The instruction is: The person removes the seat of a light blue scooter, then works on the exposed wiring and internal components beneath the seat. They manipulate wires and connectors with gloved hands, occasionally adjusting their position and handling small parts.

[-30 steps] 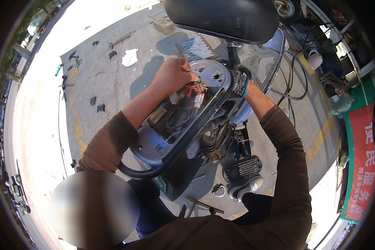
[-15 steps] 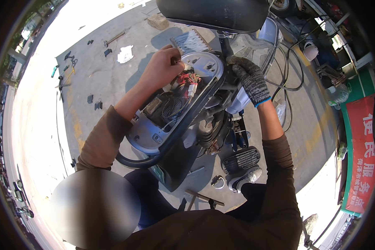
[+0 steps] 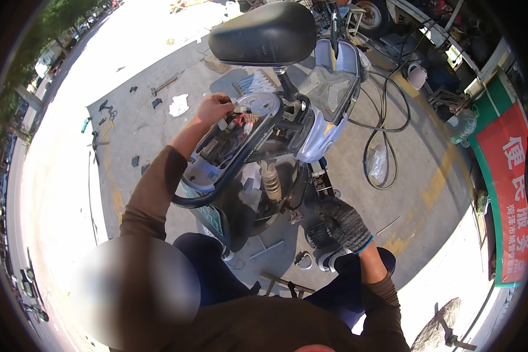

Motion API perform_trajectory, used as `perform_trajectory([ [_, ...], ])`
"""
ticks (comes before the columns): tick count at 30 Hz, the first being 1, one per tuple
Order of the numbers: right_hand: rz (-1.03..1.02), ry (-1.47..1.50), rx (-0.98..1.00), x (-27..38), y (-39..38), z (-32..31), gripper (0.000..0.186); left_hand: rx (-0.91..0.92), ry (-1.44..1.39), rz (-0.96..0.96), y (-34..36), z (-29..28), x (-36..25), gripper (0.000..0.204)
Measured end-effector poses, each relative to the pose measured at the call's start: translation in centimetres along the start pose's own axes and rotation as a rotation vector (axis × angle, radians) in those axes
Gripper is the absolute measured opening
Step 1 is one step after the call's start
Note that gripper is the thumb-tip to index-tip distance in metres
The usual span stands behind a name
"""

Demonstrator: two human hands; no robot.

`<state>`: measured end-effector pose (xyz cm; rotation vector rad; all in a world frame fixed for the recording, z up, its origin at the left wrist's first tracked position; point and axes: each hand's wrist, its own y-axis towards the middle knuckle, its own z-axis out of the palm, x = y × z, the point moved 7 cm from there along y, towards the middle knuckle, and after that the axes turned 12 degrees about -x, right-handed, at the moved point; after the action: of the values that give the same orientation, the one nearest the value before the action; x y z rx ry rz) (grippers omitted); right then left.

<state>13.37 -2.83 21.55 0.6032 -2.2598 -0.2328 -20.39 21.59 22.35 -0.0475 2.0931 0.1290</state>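
A two-wheeled scooter stands before me, its rear deck (image 3: 198, 176) uncovered around an open compartment. Bare and closed, my left hand (image 3: 215, 108) is at the compartment's far left edge, its fingertips by a bundle of red wires (image 3: 244, 119). Whatever it pinches is too small to make out. My right hand (image 3: 345, 225), in a dark grey knitted glove, hangs low on the right beside a black ribbed tray (image 3: 318, 236) on the ground. The glove's fingers point down and left, and their tips are hard to see. A black seat (image 3: 264, 36) is tipped up beyond the deck.
Behind the scooter lie a hammer (image 3: 164, 85), white paper (image 3: 179, 105) and several small black parts. Black hose loops (image 3: 396, 126) and a plastic bag (image 3: 378, 164) lie on the right. A red banner (image 3: 504, 193) hangs at far right. A metal bar (image 3: 266, 249) lies near my feet.
My right hand has left the scooter frame near the seat post and dropped toward the ground on the right. My left hand stays at the compartment. The view has shifted, showing more of the seat.
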Motion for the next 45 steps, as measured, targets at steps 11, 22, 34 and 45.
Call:
perform_trajectory([
  [11,-0.023,-0.151,0.177,-5.1,-6.5,3.5,0.023,0.116,-0.275,-0.049,0.7,0.9,-0.1,0.006],
  [22,-0.009,-0.297,0.335,-6.6,-9.4,4.0,0.017,0.080,-0.302,-0.012,-1.5,2.1,-1.2,0.025],
  [34,0.109,-0.319,0.342,-6.2,-10.2,3.7,0.018,-0.114,-0.363,-0.199,1.2,-0.4,3.3,0.018],
  [45,0.239,-0.334,0.333,-7.7,-10.7,4.9,0.019,-0.168,-0.392,-0.298,2.1,-2.5,5.0,0.020],
])
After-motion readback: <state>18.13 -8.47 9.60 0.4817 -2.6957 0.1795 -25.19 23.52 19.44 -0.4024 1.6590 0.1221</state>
